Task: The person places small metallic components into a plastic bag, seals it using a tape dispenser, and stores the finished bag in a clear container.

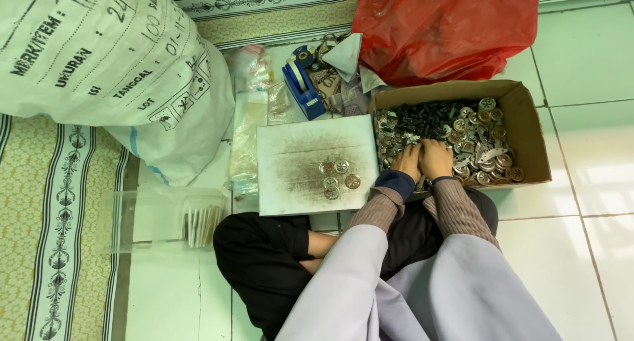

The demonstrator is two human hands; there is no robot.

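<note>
Two hands, left hand (pixel 407 161) and right hand (pixel 436 158), rest palm-down, fingers loosely curled, on round metal discs (pixel 485 149) inside the brown cardboard box (pixel 528 126); grasp indeterminate.

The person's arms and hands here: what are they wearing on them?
Both hands are bare, no gloves or rings visible: left hand, right hand. Each forearm wears a brownish ribbed knit sleeve with fine vertical stripes. A dark blue cuff shows at the left wrist. Loose lavender fabric drapes over the upper arms.

Fingers of both hands are buried among the metal parts (pixel 485 139) in the cardboard box (pixel 531 133); the red bag (pixel 449 24) and white sack (pixel 99 57) run past the far edge.
</note>
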